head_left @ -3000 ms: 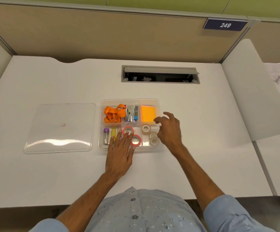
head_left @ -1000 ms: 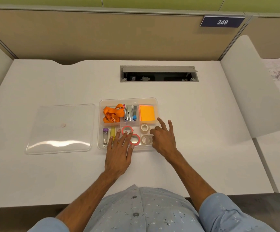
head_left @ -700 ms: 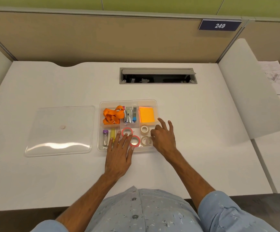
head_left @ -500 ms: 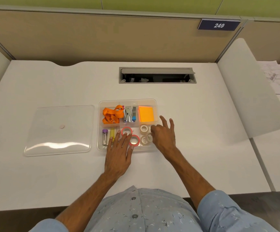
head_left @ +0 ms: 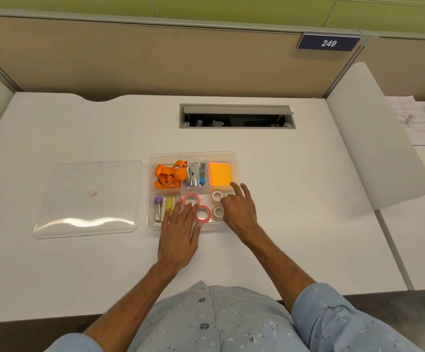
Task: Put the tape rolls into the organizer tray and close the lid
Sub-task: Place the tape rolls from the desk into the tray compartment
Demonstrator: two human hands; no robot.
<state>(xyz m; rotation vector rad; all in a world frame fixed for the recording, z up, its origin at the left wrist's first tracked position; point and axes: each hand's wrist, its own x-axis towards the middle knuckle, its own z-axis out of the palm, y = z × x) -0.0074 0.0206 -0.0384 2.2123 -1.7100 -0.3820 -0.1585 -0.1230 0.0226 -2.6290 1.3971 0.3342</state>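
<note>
The clear organizer tray sits at mid-desk. Two pink-rimmed tape rolls lie in its front middle compartment. Two white tape rolls lie in the front right compartment. My left hand rests flat on the tray's front edge, fingers spread over the pink rolls, holding nothing. My right hand covers the tray's front right corner, fingers loosely curled beside the white rolls; whatever lies under it is hidden. The clear lid lies flat on the desk to the left of the tray.
The tray's other compartments hold an orange lanyard, a stapler, orange sticky notes, a purple-capped vial and a yellow marker. A cable hatch is open behind. A white divider panel stands at the right.
My right hand came from above the tray's right side down onto the front right compartment and shifted the white rolls. My left hand stayed put.
</note>
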